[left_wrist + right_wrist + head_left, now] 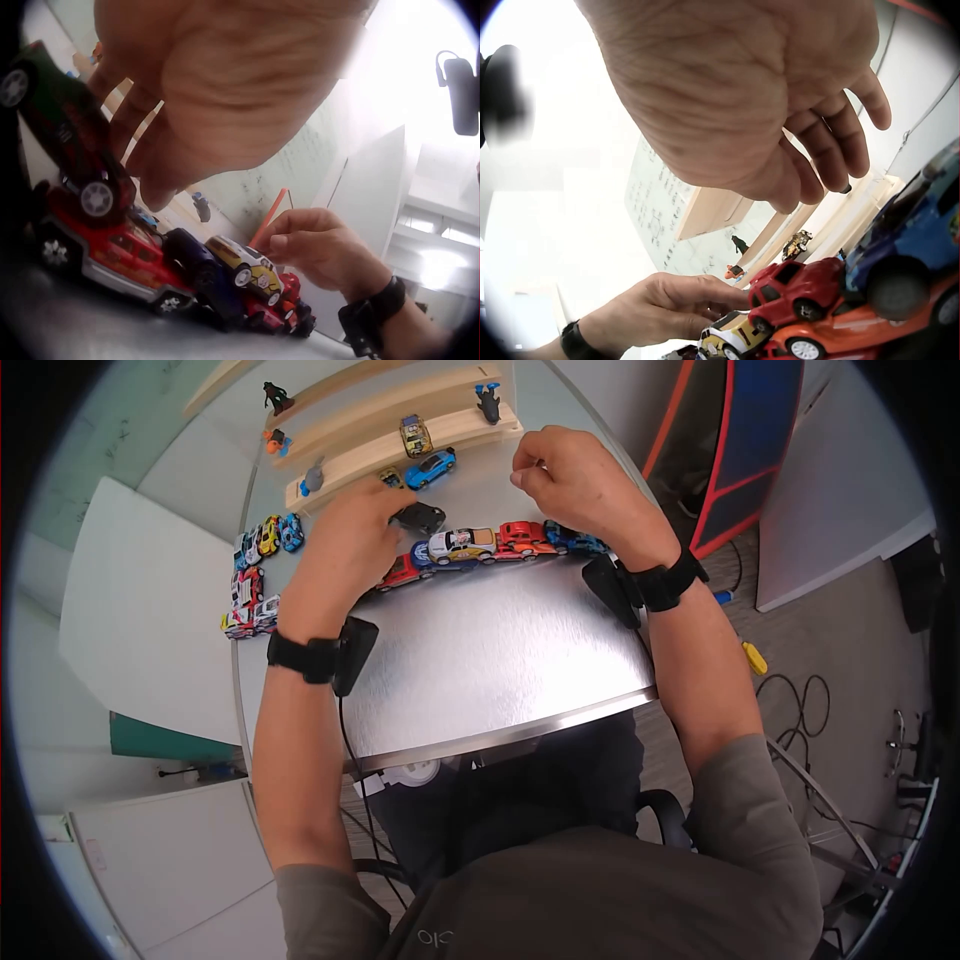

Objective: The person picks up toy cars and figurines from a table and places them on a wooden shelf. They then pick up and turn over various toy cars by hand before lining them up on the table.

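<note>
My left hand (345,540) reaches behind the row of toy cars, with thumb and fingers around the near end of a black toy car (420,517). In the right wrist view the left hand (656,307) is bent at the fingers, its grip partly hidden. My right hand (585,480) hovers above the right end of the row, fingers loosely bent, holding nothing. Stacked in that row are a white-and-yellow car (462,545), a red car (520,536) and a dark blue car (572,538). A blue car (431,468) stands beyond the black one.
A stepped wooden rack (350,455) at the back bears small figures and a yellow patterned car (415,436). More toy cars (247,588) stand along the table's left side. The metallic tabletop (480,660) lies between the row and the person's body.
</note>
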Demonstrator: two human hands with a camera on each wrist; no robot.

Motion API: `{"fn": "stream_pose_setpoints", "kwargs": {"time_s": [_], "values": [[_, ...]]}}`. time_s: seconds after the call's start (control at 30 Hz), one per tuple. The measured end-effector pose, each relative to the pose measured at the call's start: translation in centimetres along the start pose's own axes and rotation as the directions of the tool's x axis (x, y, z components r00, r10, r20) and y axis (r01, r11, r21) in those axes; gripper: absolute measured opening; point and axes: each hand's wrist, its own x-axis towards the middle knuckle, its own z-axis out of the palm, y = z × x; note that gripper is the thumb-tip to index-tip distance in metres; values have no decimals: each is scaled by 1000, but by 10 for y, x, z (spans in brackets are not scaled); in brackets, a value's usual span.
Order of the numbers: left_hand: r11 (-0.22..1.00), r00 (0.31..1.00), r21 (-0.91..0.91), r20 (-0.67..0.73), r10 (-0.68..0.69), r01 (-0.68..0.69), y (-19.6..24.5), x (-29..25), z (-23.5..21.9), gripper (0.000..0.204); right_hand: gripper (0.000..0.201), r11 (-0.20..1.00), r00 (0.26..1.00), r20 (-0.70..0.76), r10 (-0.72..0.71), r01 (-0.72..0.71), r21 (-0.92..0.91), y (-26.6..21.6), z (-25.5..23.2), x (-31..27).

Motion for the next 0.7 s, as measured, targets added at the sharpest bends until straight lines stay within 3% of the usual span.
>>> {"fn": "stream_pose_setpoints", "kwargs": {"time_s": [0.03,0.1,0.13,0.2,0.33,0.4,0.53,0.6,0.63,0.7], "values": [[1000,1000,8,1,-6,6,2,6,-1,38,18,1000,1000,11,3,-3,-10,-1,0,0],[998,986,69,164,-17,6,9,17,-2,37,18,1000,1000,4,-2,2,7,0,1,0],[997,986,80,165,-28,15,7,21,0,37,18,1000,1000,-5,0,0,17,0,2,0],[985,977,137,196,77,-105,3,27,6,37,18,1000,1000,3,-4,4,23,0,3,0],[983,974,167,223,43,-81,-1,37,13,35,18,1000,1000,4,0,0,25,-1,2,-1],[952,959,227,242,147,-204,-5,40,17,31,17,999,1000,-2,-15,15,36,1,3,-1],[960,962,232,257,97,-159,-4,41,7,28,18,1000,1000,15,1,-1,30,-3,0,-1],[971,990,194,-4,141,-138,-4,39,-7,35,18,999,1000,9,0,0,46,-3,1,-2],[971,991,198,-2,134,-131,-3,36,-15,35,18,998,1000,1,1,-1,57,-2,1,-2],[982,953,-186,-296,-66,10,2,27,-34,35,18,998,1000,-7,-7,7,62,-2,2,-2]]}}
